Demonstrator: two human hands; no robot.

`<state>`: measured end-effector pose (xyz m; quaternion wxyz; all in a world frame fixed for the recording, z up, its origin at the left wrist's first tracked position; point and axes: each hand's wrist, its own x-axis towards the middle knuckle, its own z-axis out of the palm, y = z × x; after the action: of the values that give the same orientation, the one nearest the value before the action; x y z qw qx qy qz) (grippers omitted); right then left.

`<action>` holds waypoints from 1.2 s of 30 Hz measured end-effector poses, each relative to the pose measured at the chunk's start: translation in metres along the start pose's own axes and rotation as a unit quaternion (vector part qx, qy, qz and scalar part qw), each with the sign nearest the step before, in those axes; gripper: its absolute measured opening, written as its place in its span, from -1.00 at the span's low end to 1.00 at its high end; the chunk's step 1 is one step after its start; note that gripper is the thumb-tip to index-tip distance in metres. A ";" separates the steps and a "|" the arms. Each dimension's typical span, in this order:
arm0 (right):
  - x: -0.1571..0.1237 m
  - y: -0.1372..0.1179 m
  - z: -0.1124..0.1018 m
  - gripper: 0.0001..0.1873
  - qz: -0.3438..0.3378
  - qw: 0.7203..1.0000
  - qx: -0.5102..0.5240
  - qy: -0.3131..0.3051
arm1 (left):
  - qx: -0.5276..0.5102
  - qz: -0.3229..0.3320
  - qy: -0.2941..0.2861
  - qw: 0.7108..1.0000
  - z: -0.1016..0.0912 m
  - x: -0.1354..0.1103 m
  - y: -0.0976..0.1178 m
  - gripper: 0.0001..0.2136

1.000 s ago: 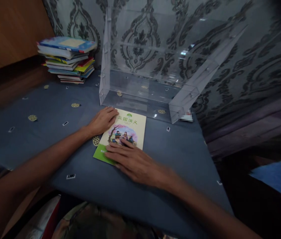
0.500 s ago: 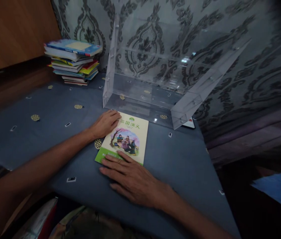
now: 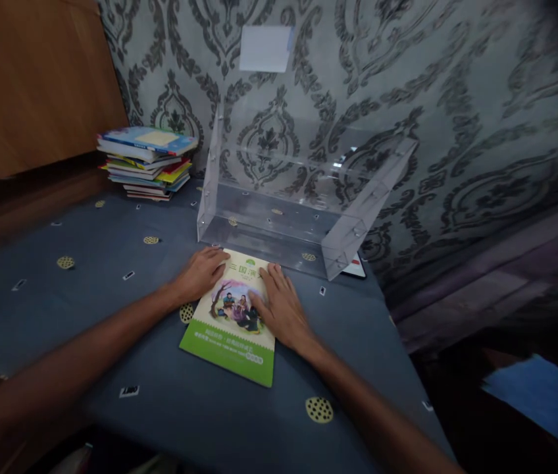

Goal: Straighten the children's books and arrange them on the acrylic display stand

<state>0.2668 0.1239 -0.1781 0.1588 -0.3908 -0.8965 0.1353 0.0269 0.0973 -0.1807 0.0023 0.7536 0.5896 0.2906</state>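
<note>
A book [image 3: 224, 339] with a cream and green cover and a picture of seated figures lies flat on the table, front cover up. At its upper left corner rests my left hand [image 3: 201, 275], fingers slightly bent and laid on the edge. My right hand [image 3: 283, 306] lies spread along the upper right edge, its fingers covering part of the title and its thumb over the picture. Neither hand grips the book. Just beyond the book stands a clear acrylic rack [image 3: 331, 247] with several tiers and no books in it.
A stack of books [image 3: 148, 158] stands at the back left, beside a wooden panel [image 3: 37, 85]. A phone or tablet [image 3: 356, 268] shows partly behind the rack's right side. Patterned wall covering [image 3: 266, 135] rises behind the blue tablecloth [image 3: 131, 309]. A blue thing [image 3: 545, 401] lies low at the right.
My right hand has moved from the book's lower edge up to its upper right side, uncovering the green band. My left hand stays at the upper left corner. The view has tilted up.
</note>
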 end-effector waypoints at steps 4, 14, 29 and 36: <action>0.005 0.012 0.012 -0.33 -0.018 0.998 0.011 0.059 | -0.034 -0.005 0.008 0.999 -0.002 0.001 0.003 -0.72; 0.001 0.008 0.014 -0.30 -0.006 0.998 0.019 0.062 | -0.556 -0.304 0.053 0.771 0.004 0.006 0.016 -0.64; 0.013 -0.022 -0.043 -0.44 0.077 0.759 0.618 0.189 | -0.630 -0.190 0.128 0.742 -0.053 0.041 0.090 -0.48; 0.034 -0.031 -0.075 -0.51 -0.006 0.773 0.514 0.372 | -0.560 -0.151 0.248 0.776 -0.062 0.067 0.094 -0.41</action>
<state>0.2531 0.1376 -0.0924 0.6578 -0.2656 -0.5668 0.4189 0.0921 0.1076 -0.0674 0.3213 0.4225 0.4093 0.7421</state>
